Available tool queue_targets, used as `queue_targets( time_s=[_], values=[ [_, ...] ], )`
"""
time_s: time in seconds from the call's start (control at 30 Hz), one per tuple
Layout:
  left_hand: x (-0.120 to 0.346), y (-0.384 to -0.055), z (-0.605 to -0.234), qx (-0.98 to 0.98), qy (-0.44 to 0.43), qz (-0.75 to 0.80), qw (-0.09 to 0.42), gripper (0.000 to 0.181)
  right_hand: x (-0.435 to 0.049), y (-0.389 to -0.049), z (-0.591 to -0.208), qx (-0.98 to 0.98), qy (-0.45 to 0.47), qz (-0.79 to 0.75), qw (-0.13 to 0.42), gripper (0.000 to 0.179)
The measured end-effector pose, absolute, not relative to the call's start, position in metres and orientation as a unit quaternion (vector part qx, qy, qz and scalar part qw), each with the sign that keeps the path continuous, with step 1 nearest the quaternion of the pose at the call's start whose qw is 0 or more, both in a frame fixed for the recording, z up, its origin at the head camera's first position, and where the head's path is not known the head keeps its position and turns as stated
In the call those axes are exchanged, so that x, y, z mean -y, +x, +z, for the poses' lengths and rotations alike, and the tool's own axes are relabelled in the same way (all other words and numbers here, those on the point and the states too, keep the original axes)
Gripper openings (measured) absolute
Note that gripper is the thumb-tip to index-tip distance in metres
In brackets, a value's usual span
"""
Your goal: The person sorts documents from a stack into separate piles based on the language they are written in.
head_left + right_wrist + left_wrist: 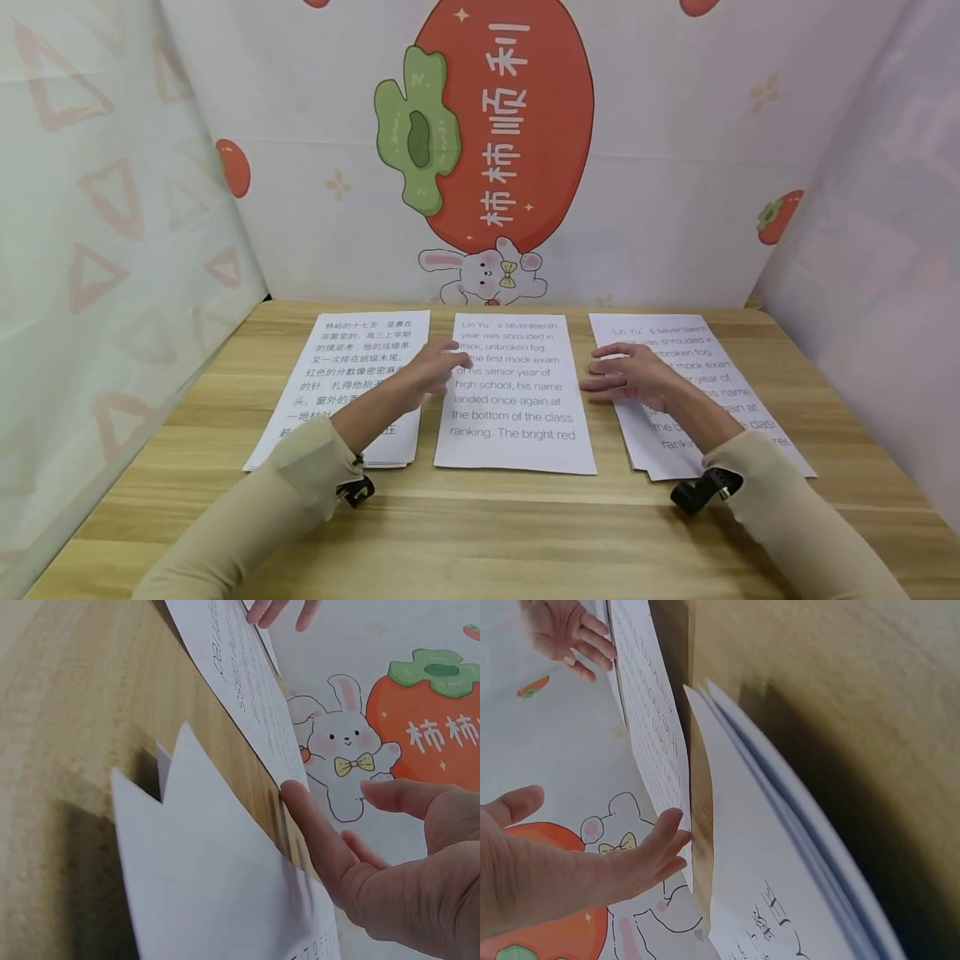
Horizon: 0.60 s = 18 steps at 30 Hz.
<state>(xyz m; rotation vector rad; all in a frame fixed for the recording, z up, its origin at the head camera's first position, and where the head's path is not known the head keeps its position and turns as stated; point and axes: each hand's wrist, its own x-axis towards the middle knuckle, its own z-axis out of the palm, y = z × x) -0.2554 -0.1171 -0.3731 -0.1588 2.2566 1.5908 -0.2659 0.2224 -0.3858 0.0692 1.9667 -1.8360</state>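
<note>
Three lots of printed paper lie side by side. The middle sheet (510, 408) bears English text. My left hand (427, 372) is at its left edge, fingers loosely bent and holding nothing, with fingertips right at the paper in the left wrist view. To the left lies a stack of sheets (341, 358) with Chinese text, partly covered by my left forearm. My right hand (637, 375) hovers over the left edge of the right stack (675, 329), thumb and fingers apart, fingertips toward the middle sheet. That stack also carries English text, and its near corners lift apart in the right wrist view (217, 847).
The papers lie on a wooden table (480, 533). Behind it hangs a white backdrop (300, 100) printed with a large red persimmon and a rabbit. Pale cloth walls (885, 250) close off both sides. A small black wrist camera (705, 490) sits at my right cuff.
</note>
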Motion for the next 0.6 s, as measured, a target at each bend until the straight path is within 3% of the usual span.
queue_targets(
  time_s=[0.3,0.6],
  values=[
    [0.128,-0.256,-0.367,-0.775,-0.081,0.595,0.195,0.053,-0.222,-0.267,-0.386,-0.71,0.039,-0.667,0.221,0.053],
    [0.135,-0.259,-0.367,-0.762,-0.114,0.607,0.194,0.045,-0.221,-0.268,-0.389,-0.695,0.043,-0.682,0.224,0.056]
  ],
)
